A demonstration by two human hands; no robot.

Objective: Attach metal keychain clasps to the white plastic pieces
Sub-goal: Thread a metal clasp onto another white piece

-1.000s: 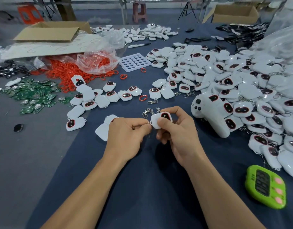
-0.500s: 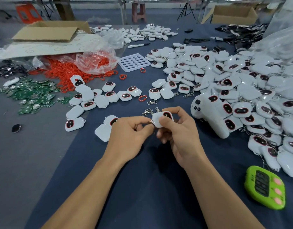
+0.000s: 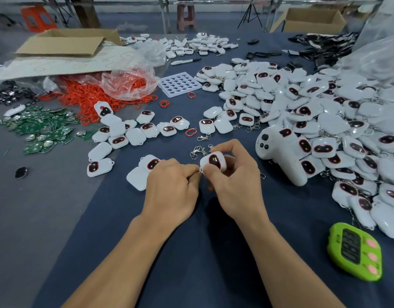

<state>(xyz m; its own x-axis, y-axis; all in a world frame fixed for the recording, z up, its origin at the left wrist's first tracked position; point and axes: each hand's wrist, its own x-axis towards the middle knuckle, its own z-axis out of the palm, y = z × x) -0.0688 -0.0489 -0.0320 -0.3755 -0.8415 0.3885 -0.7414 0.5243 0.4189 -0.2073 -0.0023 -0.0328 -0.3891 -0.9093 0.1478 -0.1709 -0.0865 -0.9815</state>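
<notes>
Now, right hand (image 3: 234, 185): grip holds white piece (image 3: 214, 162)
left hand (image 3: 171, 187): grip pinches metal ring (image 3: 200, 172) at its corner
clasps (image 3: 198, 150): on desk (image 3: 214, 252) behind

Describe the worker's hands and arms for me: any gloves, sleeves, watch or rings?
Nothing worn shows. The left hand and right hand are bare, with no gloves, rings or tape. The forearms are uncovered right down to the bottom edge of the head view, with no sleeve cuffs, watch or bracelet in sight.
</notes>
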